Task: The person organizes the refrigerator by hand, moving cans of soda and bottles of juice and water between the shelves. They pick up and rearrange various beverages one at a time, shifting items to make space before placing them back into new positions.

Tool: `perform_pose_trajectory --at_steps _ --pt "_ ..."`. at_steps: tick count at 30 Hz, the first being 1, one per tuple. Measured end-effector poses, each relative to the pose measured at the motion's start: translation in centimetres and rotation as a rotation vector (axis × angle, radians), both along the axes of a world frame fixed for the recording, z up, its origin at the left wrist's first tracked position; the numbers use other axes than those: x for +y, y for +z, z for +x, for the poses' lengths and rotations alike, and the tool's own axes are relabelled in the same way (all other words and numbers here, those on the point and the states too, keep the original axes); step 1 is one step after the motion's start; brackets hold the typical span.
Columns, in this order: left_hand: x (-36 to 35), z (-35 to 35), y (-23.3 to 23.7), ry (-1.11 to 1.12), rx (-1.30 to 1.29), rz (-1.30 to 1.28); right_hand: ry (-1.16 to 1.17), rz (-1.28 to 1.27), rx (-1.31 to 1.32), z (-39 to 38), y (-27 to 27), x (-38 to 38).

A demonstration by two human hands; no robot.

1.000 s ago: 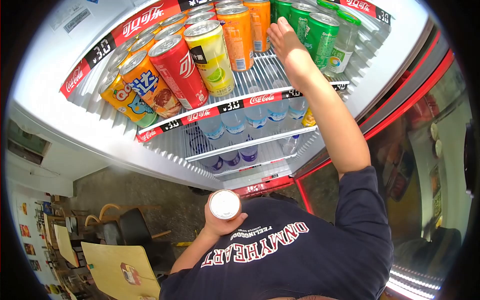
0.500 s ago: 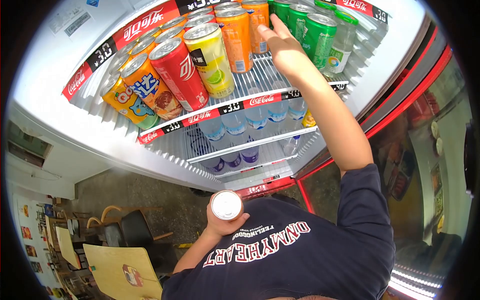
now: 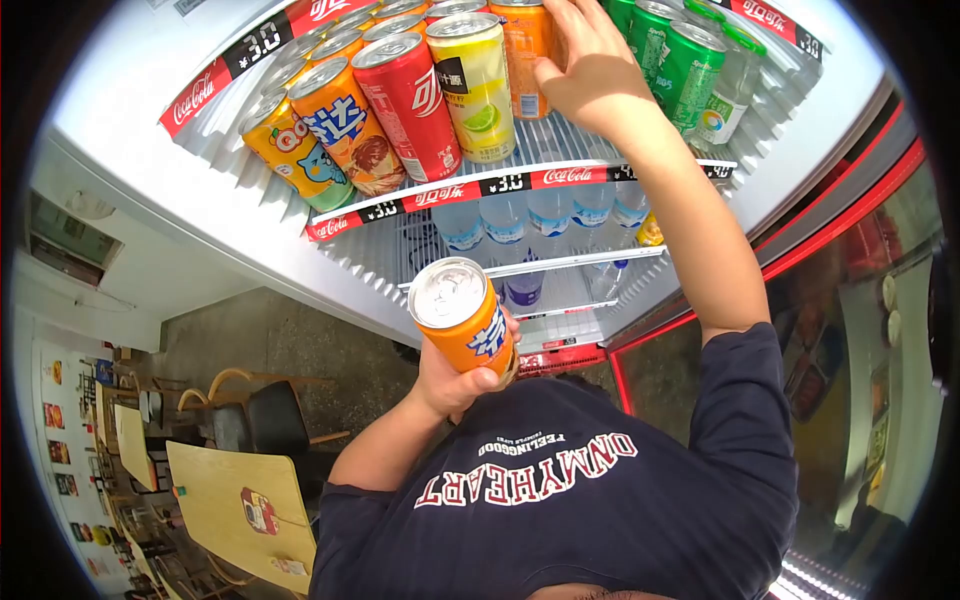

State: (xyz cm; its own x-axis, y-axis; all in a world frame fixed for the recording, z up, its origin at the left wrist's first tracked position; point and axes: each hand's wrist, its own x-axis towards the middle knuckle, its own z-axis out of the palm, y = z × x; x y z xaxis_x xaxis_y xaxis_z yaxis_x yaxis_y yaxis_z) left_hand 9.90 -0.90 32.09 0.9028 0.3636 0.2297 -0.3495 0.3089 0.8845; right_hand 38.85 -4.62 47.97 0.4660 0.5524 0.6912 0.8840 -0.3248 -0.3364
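Note:
My left hand (image 3: 445, 380) is wrapped round an orange soda can (image 3: 458, 335), held upright-ish in front of my chest with its silver lid facing me. My right hand (image 3: 598, 80) reaches over the upper fridge shelf, fingers stretched and thumb apart. Its thumb is right by a standing orange can (image 3: 527, 65); the fingertips reach the top edge of the view. Left of that stand a yellow lime drink can (image 3: 480, 95) and a red cola can (image 3: 408, 110). Green Sprite cans (image 3: 688, 80) stand to the right of the hand.
A price strip (image 3: 568, 176) edges the upper shelf. Water bottles (image 3: 548, 215) fill the shelf below. The fridge's red-trimmed door (image 3: 850, 215) stands swung out at right. A wooden table (image 3: 215, 490) and black chairs (image 3: 275, 415) are at lower left.
My left hand has raised its can and tilted it, so the orange side shows. My right hand has moved further up along the shelf beside the orange can. The view has shifted slightly.

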Motion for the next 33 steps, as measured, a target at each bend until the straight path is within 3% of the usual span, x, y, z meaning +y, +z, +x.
perform_pose_trajectory --at_steps 4,7,13,17,20,24,28,33 --pt "-0.1 0.5 0.4 -0.015 0.008 -0.031 0.041 0.109 -0.074 1.1 -1.0 0.6" --pt "-0.5 -0.2 -0.3 -0.022 0.079 -0.019 0.048 0.127 0.209 -1.2 1.4 -1.0" --pt "-0.9 -0.9 -2.2 -0.004 0.127 -0.039 0.043 0.195 0.36 -1.6 1.8 -2.5" --pt "-0.7 -1.5 -2.7 -0.008 0.135 -0.051 0.152 0.487 0.069 -0.4 -1.9 -1.7" --pt "-0.5 -1.6 -3.3 0.032 0.105 -0.043 0.165 0.423 0.076 -1.0 -2.6 -2.8" --pt "-0.2 -1.5 -3.1 0.029 0.078 -0.001 0.186 0.53 -0.195 0.1 -4.1 -2.8" --pt "0.4 -1.3 -2.9 -0.001 0.071 0.103 0.141 0.518 -0.183 0.0 -5.0 -3.7" --pt "0.0 -1.4 -3.3 -0.034 0.114 0.135 0.261 0.659 -0.274 0.6 -5.5 -5.2"
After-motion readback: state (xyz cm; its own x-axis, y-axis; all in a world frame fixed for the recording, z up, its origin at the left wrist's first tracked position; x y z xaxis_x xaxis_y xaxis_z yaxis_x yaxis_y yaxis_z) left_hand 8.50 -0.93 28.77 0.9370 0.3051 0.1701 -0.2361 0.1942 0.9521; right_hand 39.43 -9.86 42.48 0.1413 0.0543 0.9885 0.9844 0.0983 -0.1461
